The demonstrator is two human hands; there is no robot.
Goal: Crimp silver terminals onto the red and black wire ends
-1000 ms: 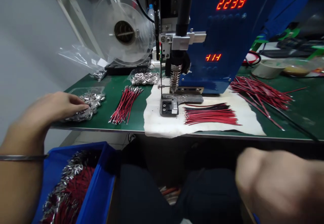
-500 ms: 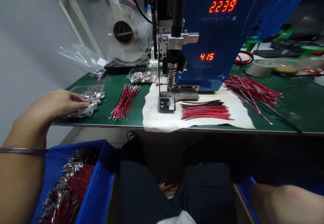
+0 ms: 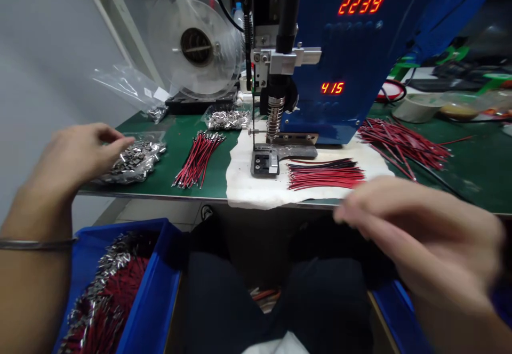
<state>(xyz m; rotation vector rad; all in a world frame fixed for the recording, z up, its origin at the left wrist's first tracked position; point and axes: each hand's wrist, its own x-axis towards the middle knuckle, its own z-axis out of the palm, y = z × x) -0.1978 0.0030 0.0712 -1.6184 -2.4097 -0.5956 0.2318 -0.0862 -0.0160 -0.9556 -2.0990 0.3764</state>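
Far left: left hand (image 3: 82, 154) at a clear plastic bag of small silver metal terminals (image 3: 140, 159) on the green tabletop (image 3: 170, 175). Fingers bent, thumb reaching out beside them; can't tell if the tips meet, pinch a terminal or touch the heap. Hand hides the bag's left end. Thin metal bangle (image 3: 36, 244) on that wrist, forearm cut off at frame edge.

Below: blue plastic bin (image 3: 150, 295), holds a mass of red wires with silver ends (image 3: 126, 284). Left side behind the forearm, bottom cut off.

Right of the bag, apart from it: loose bundle of short red wires with silver tips (image 3: 199, 162). Behind: large clear plastic reel (image 3: 160, 50), plus another clear bag of silver terminals (image 3: 227, 119), its right end hard to make out near the press column.

Middle: ragged white paper sheet (image 3: 244, 191) under a blue metal machine (image 3: 312, 111), top cut off. 2 red readouts: 2239 and 415. Flat row of red and black wires (image 3: 324, 175) lies on the paper, right of the small black metal block (image 3: 260, 165). Wire tips too small to read.

Right: right hand (image 3: 432, 228) raised in front of the table edge, motion-blurred. Thumb and forefinger tips close; can't tell if they touch or grip anything. It covers the paper's right corner. Tangled pile of red wires (image 3: 408, 143) behind it, partly hidden.
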